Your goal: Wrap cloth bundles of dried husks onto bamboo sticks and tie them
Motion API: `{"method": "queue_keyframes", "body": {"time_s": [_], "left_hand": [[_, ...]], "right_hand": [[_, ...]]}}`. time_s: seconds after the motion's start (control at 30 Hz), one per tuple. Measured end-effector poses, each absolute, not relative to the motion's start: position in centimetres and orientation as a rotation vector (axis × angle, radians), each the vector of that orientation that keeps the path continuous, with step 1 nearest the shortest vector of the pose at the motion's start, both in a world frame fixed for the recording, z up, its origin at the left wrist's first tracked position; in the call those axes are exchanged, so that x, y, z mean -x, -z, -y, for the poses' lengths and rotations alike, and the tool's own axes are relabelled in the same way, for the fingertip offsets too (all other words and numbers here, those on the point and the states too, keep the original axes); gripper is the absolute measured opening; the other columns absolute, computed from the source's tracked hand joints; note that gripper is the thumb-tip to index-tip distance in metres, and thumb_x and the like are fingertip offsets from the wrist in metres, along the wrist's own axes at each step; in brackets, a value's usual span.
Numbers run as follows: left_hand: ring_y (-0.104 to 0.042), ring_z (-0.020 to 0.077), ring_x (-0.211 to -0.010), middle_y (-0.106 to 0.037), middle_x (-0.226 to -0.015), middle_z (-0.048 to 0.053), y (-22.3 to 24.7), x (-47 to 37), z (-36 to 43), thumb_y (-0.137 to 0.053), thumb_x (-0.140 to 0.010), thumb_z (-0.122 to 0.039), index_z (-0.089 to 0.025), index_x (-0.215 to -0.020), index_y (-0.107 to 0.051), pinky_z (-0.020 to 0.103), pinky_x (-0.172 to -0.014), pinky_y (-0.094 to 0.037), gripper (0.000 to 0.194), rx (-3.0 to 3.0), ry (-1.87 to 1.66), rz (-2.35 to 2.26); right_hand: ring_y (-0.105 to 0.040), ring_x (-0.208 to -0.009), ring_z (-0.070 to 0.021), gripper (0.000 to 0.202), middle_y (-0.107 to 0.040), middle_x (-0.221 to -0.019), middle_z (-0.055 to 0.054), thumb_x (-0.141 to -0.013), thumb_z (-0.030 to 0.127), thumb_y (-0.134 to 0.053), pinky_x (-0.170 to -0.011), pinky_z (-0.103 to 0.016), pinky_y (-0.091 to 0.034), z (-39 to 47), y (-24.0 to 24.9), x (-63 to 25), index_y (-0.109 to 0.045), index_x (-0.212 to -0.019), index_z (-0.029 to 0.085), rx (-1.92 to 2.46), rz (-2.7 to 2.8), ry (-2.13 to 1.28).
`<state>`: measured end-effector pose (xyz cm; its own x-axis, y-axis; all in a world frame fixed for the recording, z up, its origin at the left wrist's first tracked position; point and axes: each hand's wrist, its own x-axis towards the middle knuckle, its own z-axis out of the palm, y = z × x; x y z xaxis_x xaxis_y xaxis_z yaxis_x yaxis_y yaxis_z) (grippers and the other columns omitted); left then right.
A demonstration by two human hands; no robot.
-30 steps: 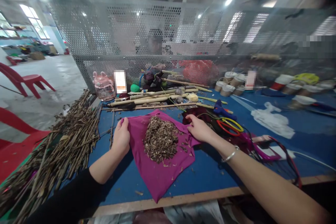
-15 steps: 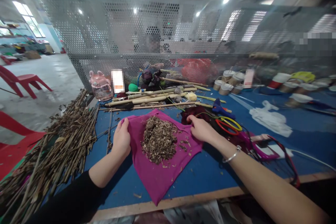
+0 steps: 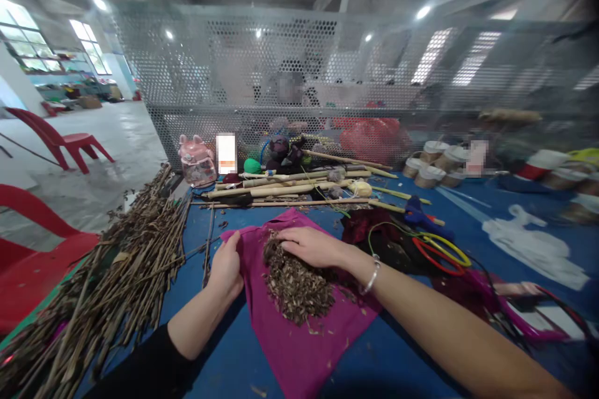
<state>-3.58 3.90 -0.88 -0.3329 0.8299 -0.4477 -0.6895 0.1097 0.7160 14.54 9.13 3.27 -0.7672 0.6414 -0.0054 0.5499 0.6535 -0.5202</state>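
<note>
Purple cloth: left hand pinches its corner; right hand has let go, now resting on brown flakes

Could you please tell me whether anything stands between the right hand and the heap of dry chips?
Nothing visible does: the right hand lies over the far part of the heap of dry chips, fingers apparently touching it. The left hand pinches the left corner of the purple cloth, clear of the heap.
</note>
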Motion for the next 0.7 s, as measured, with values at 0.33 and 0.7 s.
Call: {"method": "queue_keyframes", "body": {"time_s": [0.33, 0.7], "left_hand": [[-0.069, 0.017, -0.064, -0.074, -0.075, 0.006, 0.8, 3.7, -3.7, -0.055, -0.084, -0.016, -0.013, -0.079, -0.065, 0.031, -0.073, -0.056, 0.012, -0.109, -1.583, -1.134], [-0.068, 0.0156, -0.056, -0.071, -0.061, 0.004, 0.2, 3.7, -3.5, -0.05, -0.088, -0.018, -0.012, -0.081, -0.067, 0.029, -0.069, -0.057, 0.02, -0.023, -1.56, -1.123]], "right_hand": [[-0.059, -0.101, -0.0196, 0.032, -0.065, -0.108, -0.01, -0.077, 0.011, -0.059, -0.089, -0.026, -0.041, -18.0, -0.5, -15.6, -0.069, -0.106, 0.017, 1.259, 2.648, -0.442], [-0.061, -0.085, -0.0198, 0.029, -0.068, -0.095, -0.014, -0.09, 0.024, -0.044, -0.073, -0.026, -0.04, -19.4, -3.0, -13.1, -0.063, -0.105, 0.008, 1.487, 2.384, -0.327]]}}
